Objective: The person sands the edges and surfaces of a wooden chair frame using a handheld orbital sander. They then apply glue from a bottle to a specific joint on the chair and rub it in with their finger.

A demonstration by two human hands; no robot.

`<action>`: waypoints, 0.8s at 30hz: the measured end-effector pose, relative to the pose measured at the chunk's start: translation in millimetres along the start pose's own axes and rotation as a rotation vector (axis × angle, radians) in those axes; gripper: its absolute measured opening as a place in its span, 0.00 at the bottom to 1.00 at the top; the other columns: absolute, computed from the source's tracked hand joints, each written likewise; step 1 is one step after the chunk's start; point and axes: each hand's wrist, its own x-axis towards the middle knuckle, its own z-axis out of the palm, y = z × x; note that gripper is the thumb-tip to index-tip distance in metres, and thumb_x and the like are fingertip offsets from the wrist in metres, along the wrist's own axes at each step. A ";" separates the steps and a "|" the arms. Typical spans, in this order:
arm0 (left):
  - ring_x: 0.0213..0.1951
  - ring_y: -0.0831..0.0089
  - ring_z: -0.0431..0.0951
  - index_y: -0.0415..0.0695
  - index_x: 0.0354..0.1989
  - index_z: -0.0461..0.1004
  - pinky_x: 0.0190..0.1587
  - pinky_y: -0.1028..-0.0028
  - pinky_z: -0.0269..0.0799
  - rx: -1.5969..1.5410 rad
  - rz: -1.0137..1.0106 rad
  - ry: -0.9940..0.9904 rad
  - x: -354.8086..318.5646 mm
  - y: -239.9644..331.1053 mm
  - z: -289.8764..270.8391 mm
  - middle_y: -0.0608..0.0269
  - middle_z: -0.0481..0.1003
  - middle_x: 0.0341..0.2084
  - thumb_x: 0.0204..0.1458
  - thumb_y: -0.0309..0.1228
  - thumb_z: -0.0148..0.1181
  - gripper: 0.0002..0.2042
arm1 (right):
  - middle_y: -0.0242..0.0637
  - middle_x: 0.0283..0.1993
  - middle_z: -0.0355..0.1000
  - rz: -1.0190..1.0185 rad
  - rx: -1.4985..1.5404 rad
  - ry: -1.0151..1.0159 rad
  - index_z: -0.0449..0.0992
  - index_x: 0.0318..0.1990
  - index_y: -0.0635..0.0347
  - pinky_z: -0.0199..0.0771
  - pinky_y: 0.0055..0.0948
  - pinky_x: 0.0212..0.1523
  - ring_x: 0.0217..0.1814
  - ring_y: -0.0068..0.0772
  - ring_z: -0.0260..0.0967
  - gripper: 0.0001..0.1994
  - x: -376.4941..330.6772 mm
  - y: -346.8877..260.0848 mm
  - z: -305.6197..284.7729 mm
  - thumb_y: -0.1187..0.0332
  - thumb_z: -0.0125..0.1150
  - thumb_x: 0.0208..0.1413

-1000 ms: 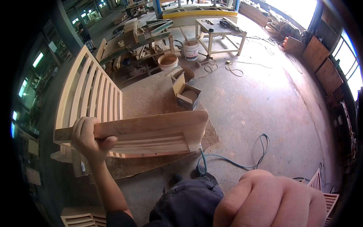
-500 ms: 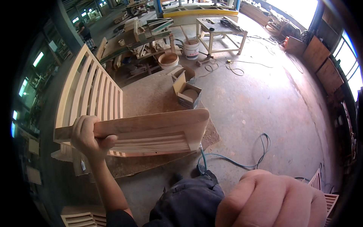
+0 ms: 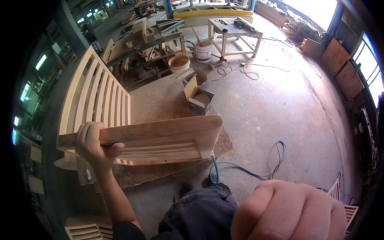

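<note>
A pale wooden slatted chair (image 3: pixel 103 90) sits tilted on a brown board (image 3: pixel 154 98), its slatted back rising at the left. My left hand (image 3: pixel 94 145) is closed around the rear part of its flat armrest (image 3: pixel 168 126), thumb on the near side. Close to the camera at the lower right, my right hand (image 3: pixel 290 212) is curled into a fist with the knuckles up. Whatever it holds, if anything, is hidden beneath the fingers. Beyond the armrest stands an open cardboard box (image 3: pixel 199 105) with round brown discs inside.
A teal hose (image 3: pixel 248 175) loops over the concrete floor by my feet. Two white buckets (image 3: pixel 203 54) and a small worktable (image 3: pixel 236 30) stand farther off, with cables (image 3: pixel 250 74) nearby. Slatted wooden pieces lie at the lower left (image 3: pixel 86 232) and lower right (image 3: pixel 351 214).
My right fist has shifted very slightly to the right. The left hand keeps its hold on the armrest, and the chair stays put.
</note>
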 end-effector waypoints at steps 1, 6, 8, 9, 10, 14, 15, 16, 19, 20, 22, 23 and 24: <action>0.21 0.61 0.71 0.44 0.22 0.69 0.24 0.63 0.64 -0.012 0.005 0.007 3.6 1.3 2.1 0.61 0.66 0.17 0.51 0.85 0.41 0.46 | 0.31 0.28 0.69 -0.006 -0.013 0.003 0.76 0.30 0.53 0.61 0.28 0.26 0.26 0.25 0.64 0.08 1.4 -3.4 0.9 0.65 0.66 0.59; 0.24 0.62 0.73 0.44 0.25 0.70 0.27 0.63 0.66 -0.010 0.004 -0.032 3.8 1.2 1.3 0.61 0.68 0.20 0.54 0.83 0.37 0.46 | 0.30 0.27 0.69 -0.013 -0.017 0.006 0.75 0.29 0.52 0.61 0.28 0.26 0.26 0.25 0.64 0.08 1.9 -6.0 3.5 0.66 0.67 0.59; 0.24 0.62 0.73 0.44 0.25 0.70 0.27 0.63 0.66 0.003 -0.002 -0.044 0.8 0.1 0.3 0.61 0.68 0.20 0.54 0.84 0.36 0.46 | 0.30 0.27 0.68 -0.012 -0.006 0.007 0.75 0.29 0.52 0.60 0.28 0.26 0.26 0.25 0.63 0.08 0.8 -3.8 1.9 0.66 0.67 0.59; 0.23 0.62 0.73 0.44 0.24 0.70 0.26 0.64 0.65 0.003 0.002 -0.025 -0.7 -0.4 0.0 0.61 0.68 0.19 0.53 0.84 0.38 0.46 | 0.30 0.27 0.68 -0.009 -0.001 0.004 0.75 0.29 0.52 0.60 0.28 0.26 0.26 0.25 0.63 0.08 0.5 -2.6 2.8 0.66 0.67 0.59; 0.22 0.62 0.72 0.44 0.23 0.69 0.26 0.64 0.65 -0.001 0.010 -0.004 0.8 -0.3 1.2 0.61 0.67 0.19 0.52 0.84 0.39 0.46 | 0.30 0.27 0.68 -0.010 0.001 0.005 0.75 0.29 0.52 0.60 0.28 0.26 0.26 0.25 0.63 0.08 1.2 -2.4 2.3 0.66 0.67 0.59; 0.21 0.61 0.71 0.44 0.22 0.69 0.25 0.64 0.64 -0.028 0.020 0.017 8.1 2.6 5.0 0.61 0.67 0.18 0.52 0.84 0.40 0.46 | 0.30 0.27 0.68 -0.021 -0.021 0.016 0.75 0.29 0.52 0.60 0.27 0.25 0.25 0.24 0.63 0.08 3.3 -6.5 5.5 0.67 0.67 0.59; 0.21 0.61 0.71 0.44 0.22 0.69 0.25 0.64 0.64 -0.043 0.021 0.024 12.2 4.3 7.3 0.61 0.67 0.18 0.52 0.84 0.40 0.46 | 0.30 0.27 0.68 -0.025 -0.038 0.019 0.75 0.29 0.52 0.60 0.27 0.25 0.25 0.24 0.63 0.08 4.3 -10.3 6.8 0.67 0.67 0.59; 0.21 0.61 0.71 0.44 0.22 0.69 0.25 0.64 0.64 -0.035 0.014 0.019 9.6 3.4 5.7 0.61 0.67 0.18 0.52 0.84 0.40 0.46 | 0.30 0.27 0.68 -0.026 -0.025 0.021 0.75 0.28 0.52 0.60 0.27 0.25 0.25 0.24 0.63 0.08 3.7 -7.7 5.9 0.67 0.67 0.59; 0.21 0.61 0.72 0.44 0.23 0.69 0.25 0.63 0.65 -0.016 0.007 0.004 4.1 1.3 2.6 0.60 0.67 0.18 0.52 0.84 0.40 0.46 | 0.30 0.26 0.68 -0.021 0.006 0.019 0.75 0.28 0.52 0.59 0.27 0.25 0.25 0.24 0.63 0.08 1.5 -2.9 3.5 0.67 0.67 0.58; 0.21 0.60 0.72 0.44 0.23 0.69 0.25 0.63 0.65 -0.012 0.007 -0.002 2.9 0.9 1.4 0.60 0.67 0.18 0.52 0.84 0.41 0.46 | 0.29 0.26 0.67 -0.021 0.011 0.021 0.74 0.28 0.51 0.59 0.27 0.25 0.25 0.24 0.63 0.08 1.6 -0.7 4.7 0.67 0.67 0.58; 0.21 0.60 0.72 0.44 0.23 0.69 0.25 0.62 0.65 -0.019 0.008 0.008 4.2 2.4 1.3 0.60 0.67 0.18 0.51 0.84 0.41 0.46 | 0.29 0.26 0.67 -0.022 0.012 0.027 0.74 0.28 0.51 0.59 0.27 0.25 0.25 0.24 0.63 0.08 1.1 -0.4 4.2 0.67 0.67 0.58; 0.21 0.60 0.72 0.44 0.23 0.70 0.25 0.62 0.65 -0.028 0.010 0.015 5.8 3.6 2.4 0.60 0.67 0.18 0.51 0.84 0.41 0.46 | 0.29 0.26 0.67 -0.025 0.006 0.030 0.74 0.28 0.51 0.59 0.27 0.25 0.24 0.24 0.62 0.08 1.6 -0.9 5.2 0.68 0.67 0.58; 0.22 0.59 0.72 0.43 0.23 0.70 0.25 0.62 0.65 -0.035 0.008 0.011 6.6 4.0 3.1 0.60 0.67 0.18 0.51 0.84 0.42 0.46 | 0.29 0.26 0.67 -0.029 0.003 0.035 0.74 0.28 0.51 0.59 0.27 0.25 0.24 0.23 0.62 0.08 2.5 -1.1 6.4 0.68 0.67 0.58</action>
